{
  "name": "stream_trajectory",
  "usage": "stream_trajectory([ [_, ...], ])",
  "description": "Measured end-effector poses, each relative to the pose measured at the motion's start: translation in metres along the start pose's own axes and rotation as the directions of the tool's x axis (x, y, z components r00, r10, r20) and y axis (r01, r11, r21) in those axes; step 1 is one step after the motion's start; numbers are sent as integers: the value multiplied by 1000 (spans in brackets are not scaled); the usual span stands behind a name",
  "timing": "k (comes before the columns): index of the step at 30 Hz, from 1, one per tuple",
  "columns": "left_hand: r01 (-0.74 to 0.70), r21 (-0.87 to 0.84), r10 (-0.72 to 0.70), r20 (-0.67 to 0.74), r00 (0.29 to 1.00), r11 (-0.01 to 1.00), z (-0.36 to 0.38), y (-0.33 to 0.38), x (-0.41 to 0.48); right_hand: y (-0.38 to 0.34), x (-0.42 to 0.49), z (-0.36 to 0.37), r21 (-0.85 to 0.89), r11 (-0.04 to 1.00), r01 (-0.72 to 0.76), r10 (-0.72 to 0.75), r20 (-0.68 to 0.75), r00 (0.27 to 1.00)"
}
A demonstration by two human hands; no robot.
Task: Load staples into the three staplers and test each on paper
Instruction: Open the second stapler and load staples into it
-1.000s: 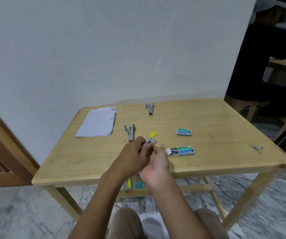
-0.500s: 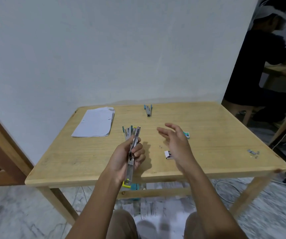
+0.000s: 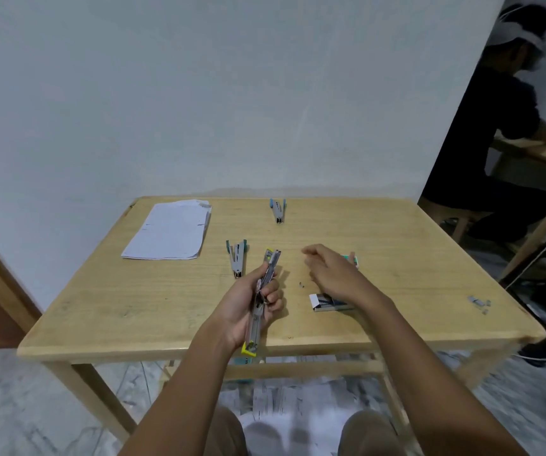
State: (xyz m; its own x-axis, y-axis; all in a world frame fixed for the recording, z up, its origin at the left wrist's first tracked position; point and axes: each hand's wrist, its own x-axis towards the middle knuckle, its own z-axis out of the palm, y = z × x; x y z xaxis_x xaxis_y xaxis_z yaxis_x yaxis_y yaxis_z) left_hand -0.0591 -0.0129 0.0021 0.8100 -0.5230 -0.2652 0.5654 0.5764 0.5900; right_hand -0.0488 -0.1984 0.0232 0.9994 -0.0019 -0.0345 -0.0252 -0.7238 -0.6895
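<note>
Left hand (image 3: 245, 307) grips the opened yellow stapler (image 3: 271, 262); right hand (image 3: 334, 274) hovers loose-fingered above the staple box (image 3: 322, 301). A fumbled strip could crumble and scatter.

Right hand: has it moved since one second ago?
Yes. The right hand left the yellow stapler and went rightward, now over the open staple box.

Three staplers (image 3: 272, 263) (image 3: 237, 258) (image 3: 278, 210), two staple boxes (image 3: 326, 302) (image 3: 353, 258), one paper stack (image 3: 169, 230).

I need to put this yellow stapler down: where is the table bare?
Bare: the near-left corner, this side of the paper stack; the far right, behind the loose staples. Crowded: the middle, by the open staple box.
</note>
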Motion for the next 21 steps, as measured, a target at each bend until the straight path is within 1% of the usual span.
stream_trajectory([
  [3, -1, -11, 1, 5, 1000, 1000, 0, 1, 1, 4, -5, -21, 86, 994, 69, -58, -128, 990],
  [4, 0, -16, 1, 9, 1000, 1000, 0, 1, 2, 6, -9, -28, 63, 995, 74, -62, -181, 982],
  [5, 0, -20, 0, 12, 1000, 1000, 0, 1, 2, 9, -14, -36, -9, 998, 67, -67, -232, 970],
  [6, -2, -21, 3, 10, 1000, 1000, -1, 1, 2, 13, -19, -41, -105, 993, 55, -80, -252, 965],
  [7, -4, -20, 4, 6, 1000, 1000, -2, 1, 3, 16, -25, -46, -181, 982, 54, -95, -224, 970],
  [10, 2, -16, -2, 6, 1000, 1000, -2, 2, 5, 20, -35, -49, -302, 947, 107, -104, 24, 994],
  [11, 4, -18, -4, 9, 1000, 1000, -2, 1, 6, 18, -37, -48, -362, 925, 118, -92, 89, 992],
  [12, 4, -20, -4, 9, 1000, 1000, -3, 1, 6, 16, -37, -46, -416, 899, 132, -88, 125, 988],
  [16, 0, -18, 0, -1, 1000, 1000, -4, 0, 5, 10, -35, -37, -568, 802, 184, -109, 164, 980],
  [21, 2, -9, -2, -29, 1000, 1000, -4, -1, 5, 5, -28, -33, -608, 772, 187, -110, 163, 981],
])
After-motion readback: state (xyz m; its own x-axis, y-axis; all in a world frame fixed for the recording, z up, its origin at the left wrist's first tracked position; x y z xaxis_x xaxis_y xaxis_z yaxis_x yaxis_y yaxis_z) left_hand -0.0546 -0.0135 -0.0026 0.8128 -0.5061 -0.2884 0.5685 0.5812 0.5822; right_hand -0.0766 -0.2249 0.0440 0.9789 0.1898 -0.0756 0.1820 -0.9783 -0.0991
